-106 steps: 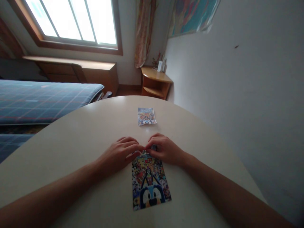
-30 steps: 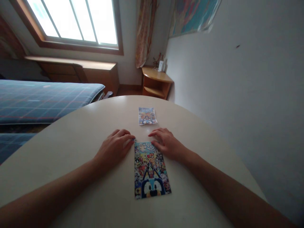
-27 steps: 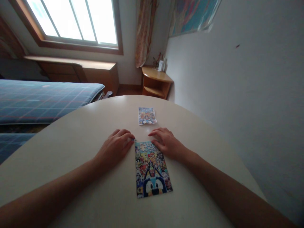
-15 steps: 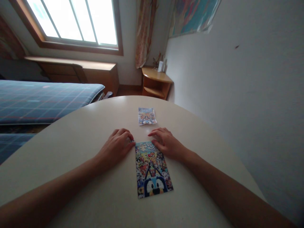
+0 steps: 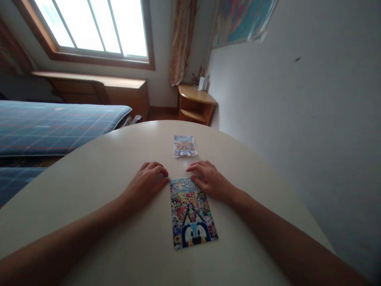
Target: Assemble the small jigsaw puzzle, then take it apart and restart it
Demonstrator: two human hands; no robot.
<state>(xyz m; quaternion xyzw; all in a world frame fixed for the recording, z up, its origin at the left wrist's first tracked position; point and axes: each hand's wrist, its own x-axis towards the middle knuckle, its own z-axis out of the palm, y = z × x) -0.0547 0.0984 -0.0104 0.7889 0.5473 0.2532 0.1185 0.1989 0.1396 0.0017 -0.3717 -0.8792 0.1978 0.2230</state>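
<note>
Against the card [image 5: 194,212] — right fingers [image 5: 199,168] parted, left fingers [image 5: 158,171] pinching tiny piece [image 5: 168,177]

The picture sheet [image 5: 193,212] lies on the table [image 5: 143,246], the left hand [image 5: 149,178] at its far left corner, the right hand [image 5: 210,180] at its far right. Behind it lies the leaflet [image 5: 185,146]. Beyond the table are a mattress [image 5: 59,127] left, a shelf unit [image 5: 195,94] behind and a wall [image 5: 297,119] right.

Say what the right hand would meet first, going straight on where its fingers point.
Probably the left hand, though the right hand might skim the nearer picture at its top edge; depth is unclear.
</note>
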